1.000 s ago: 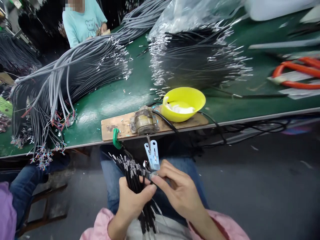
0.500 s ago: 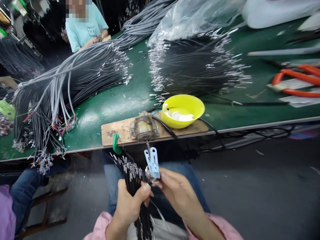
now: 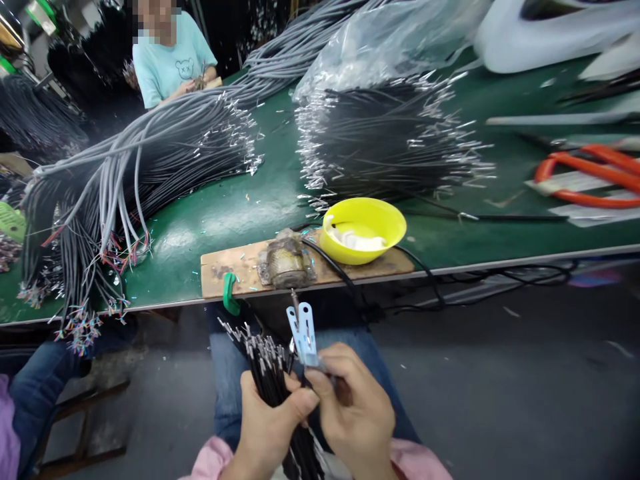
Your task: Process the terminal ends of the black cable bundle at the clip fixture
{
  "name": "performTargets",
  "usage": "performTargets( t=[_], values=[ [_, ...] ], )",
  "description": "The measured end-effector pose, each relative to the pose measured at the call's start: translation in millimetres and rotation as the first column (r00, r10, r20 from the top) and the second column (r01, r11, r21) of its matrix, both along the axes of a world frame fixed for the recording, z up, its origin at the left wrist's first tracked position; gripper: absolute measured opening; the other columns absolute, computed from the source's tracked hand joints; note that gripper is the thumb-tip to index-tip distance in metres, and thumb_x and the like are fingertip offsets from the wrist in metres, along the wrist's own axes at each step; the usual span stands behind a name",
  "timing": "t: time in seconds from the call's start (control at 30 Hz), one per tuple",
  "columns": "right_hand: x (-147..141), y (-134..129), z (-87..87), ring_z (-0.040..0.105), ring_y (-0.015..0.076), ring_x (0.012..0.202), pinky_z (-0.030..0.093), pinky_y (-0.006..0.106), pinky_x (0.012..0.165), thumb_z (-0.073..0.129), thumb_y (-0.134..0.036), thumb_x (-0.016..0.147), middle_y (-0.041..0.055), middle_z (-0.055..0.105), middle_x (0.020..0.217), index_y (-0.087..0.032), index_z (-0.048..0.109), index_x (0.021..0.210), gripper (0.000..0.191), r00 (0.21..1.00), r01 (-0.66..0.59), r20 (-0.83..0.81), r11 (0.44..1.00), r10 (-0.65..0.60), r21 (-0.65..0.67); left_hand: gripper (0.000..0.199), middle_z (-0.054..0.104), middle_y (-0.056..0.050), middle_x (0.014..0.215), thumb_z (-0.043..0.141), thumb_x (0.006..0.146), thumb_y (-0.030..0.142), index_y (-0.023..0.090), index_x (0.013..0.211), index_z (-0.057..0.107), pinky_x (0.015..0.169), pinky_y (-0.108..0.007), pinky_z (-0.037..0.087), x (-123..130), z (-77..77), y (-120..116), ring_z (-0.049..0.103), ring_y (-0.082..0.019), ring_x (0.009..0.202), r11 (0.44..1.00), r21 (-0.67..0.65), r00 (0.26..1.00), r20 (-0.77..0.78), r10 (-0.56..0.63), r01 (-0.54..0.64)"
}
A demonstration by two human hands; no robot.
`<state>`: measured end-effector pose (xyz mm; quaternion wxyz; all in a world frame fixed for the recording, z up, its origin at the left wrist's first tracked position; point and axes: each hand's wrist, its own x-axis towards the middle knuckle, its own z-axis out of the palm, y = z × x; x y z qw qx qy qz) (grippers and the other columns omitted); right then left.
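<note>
My left hand (image 3: 275, 420) is closed round a bundle of black cables (image 3: 267, 370) with silvery stripped tips pointing up and away. Just right of it, my right hand (image 3: 357, 407) is pinched at the lower end of a light-blue clothespin (image 3: 304, 333); what its fingertips grip is hidden. The clothespin sits on the thin shaft of a small motor (image 3: 289, 261), which is fixed to a wooden board (image 3: 220, 275) at the table's edge. The bundle's lower ends hang over my lap.
On the green table (image 3: 200, 220) are a yellow bowl (image 3: 367, 250) with white material, a pile of black cables (image 3: 375, 143), grey cables (image 3: 120, 150) and orange-handled scissors (image 3: 565, 160). A green clamp (image 3: 230, 293) grips the board. Another person (image 3: 173, 63) sits across.
My right hand has turned and curled its fingers more tightly below the clothespin. The left hand with the bundle has shifted slightly right and down; the view has moved a little.
</note>
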<state>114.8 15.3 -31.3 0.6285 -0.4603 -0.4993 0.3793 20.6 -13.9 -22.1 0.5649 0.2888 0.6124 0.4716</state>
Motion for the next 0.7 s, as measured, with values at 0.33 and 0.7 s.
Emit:
performTargets(
  t=[0.33,0.7],
  values=[
    [23.4,21.7,11.2,0.054,0.0154,0.052,0.044,0.027,0.049,0.064,-0.059,0.069,0.0007,0.055,0.056,-0.018,0.064,0.068,0.041,0.653,-0.728,-0.518,0.647,0.553,-0.228,0.032,0.068,-0.005,0.062,0.083,0.049,0.042,0.015,0.057,0.067,0.068,-0.034,0.053,-14.2,17.3,12.0,0.063,-0.021,0.064,0.993,0.097,0.997,-0.057,-0.058,0.063],
    [15.0,62.5,31.5,0.044,0.0100,0.044,0.037,0.023,0.042,0.068,-0.065,0.059,-0.0017,0.053,0.048,-0.015,0.061,0.055,0.051,0.721,-0.650,-0.563,0.675,0.403,-0.350,0.022,0.065,-0.004,0.055,0.082,0.052,0.036,0.018,0.052,0.069,0.061,-0.034,0.052,-13.8,24.1,8.4,0.059,-0.019,0.057,0.985,0.173,0.990,-0.138,0.013,0.011]
  ],
)
